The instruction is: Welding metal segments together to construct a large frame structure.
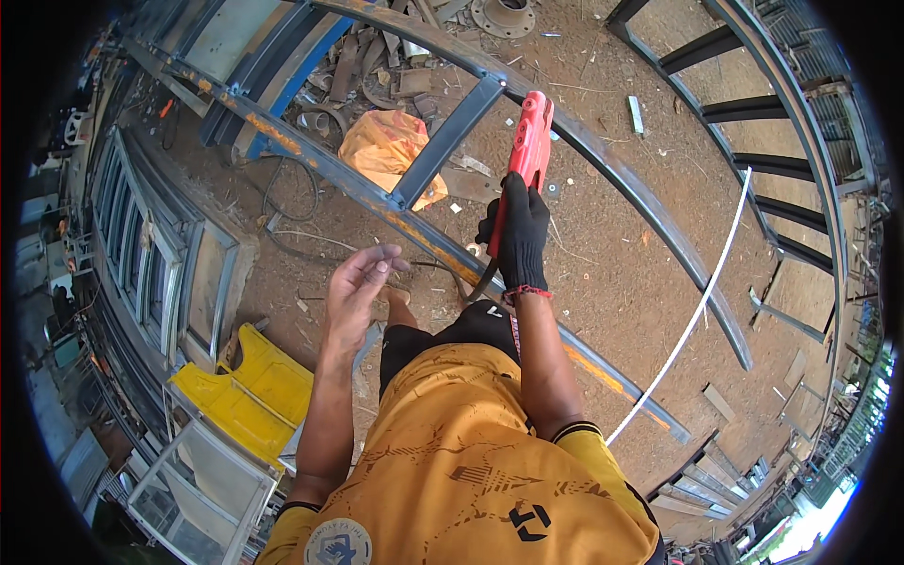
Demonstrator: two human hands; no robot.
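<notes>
My right hand (524, 231), in a black knitted glove, is closed round the handle of a red welding electrode holder (533, 141). The tool points up and away from me, above the metal frame, and a black cable (482, 281) runs from its lower end. Bare and held in front of my waist, my left hand (351, 294) has loosely bent fingers with no object showing in them. Just beyond it runs the near rail (330, 168) of the frame, rust-stained. A dark crossbar (448, 141) joins this rail to the far curved rail (650, 221).
An orange plastic bag (381, 149) and scrap lie on the dirt. Yellow panels (268, 391) and window frames (155, 259) stand at left. A white strip (692, 330) slants across at right, near a ladder-like metal frame (836, 217). Loose cable (311, 212) curls on the ground.
</notes>
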